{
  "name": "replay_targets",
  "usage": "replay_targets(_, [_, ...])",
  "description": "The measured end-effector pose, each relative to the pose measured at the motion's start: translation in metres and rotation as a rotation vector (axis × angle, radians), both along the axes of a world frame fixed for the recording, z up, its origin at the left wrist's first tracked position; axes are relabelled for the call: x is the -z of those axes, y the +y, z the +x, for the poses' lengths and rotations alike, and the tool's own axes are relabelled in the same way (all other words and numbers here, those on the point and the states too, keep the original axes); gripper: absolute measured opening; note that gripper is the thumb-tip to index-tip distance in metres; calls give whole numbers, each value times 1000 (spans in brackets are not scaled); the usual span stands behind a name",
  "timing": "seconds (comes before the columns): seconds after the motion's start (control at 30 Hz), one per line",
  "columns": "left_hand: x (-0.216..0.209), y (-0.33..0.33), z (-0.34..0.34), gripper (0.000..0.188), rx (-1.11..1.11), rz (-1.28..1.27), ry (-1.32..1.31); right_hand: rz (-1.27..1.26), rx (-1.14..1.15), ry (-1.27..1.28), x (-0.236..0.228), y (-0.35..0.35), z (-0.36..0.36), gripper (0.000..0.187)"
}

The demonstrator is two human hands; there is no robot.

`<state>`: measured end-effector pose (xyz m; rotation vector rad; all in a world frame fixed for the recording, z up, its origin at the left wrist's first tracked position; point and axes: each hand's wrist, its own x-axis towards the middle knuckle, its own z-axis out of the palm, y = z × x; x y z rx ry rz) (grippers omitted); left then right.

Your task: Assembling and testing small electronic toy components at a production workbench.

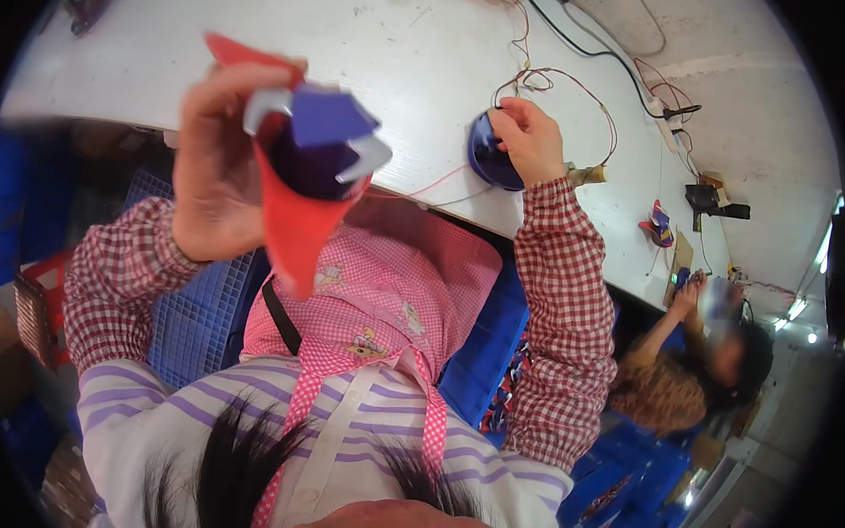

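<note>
My left hand [217, 164] is raised over the near edge of the table, its fingers wrapped around a hollow red piece with purple and white pointed flaps [309, 195]. The piece has long red tips, and its dark round opening faces up toward me. Its exact kind does not show. Farther right, my right hand [529, 137] is at a dark blue round dish [494, 159] on the table. Its thumb and fingers are pinched together over the dish. Whatever they hold, if anything, is too small or hidden to name.
The white table [430, 55] carries thin looped wires [578, 79] and a power strip [665, 123] along its far side. Another red and purple piece [659, 224] lies to the right. A co-worker [679, 366] sits at the right. Blue crates [480, 359] stand below the table.
</note>
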<state>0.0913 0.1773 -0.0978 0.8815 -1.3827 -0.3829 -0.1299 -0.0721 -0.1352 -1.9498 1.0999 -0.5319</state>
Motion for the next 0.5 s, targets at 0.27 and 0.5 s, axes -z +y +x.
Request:
replay_targets(0.27, [9, -113, 68, 64, -281, 176, -175, -674, 92, -15, -25, 26, -65, 33])
replay_targets(0.5, [66, -184, 113, 69, -858, 372, -521, -530, 406, -72, -2, 7, -115, 65])
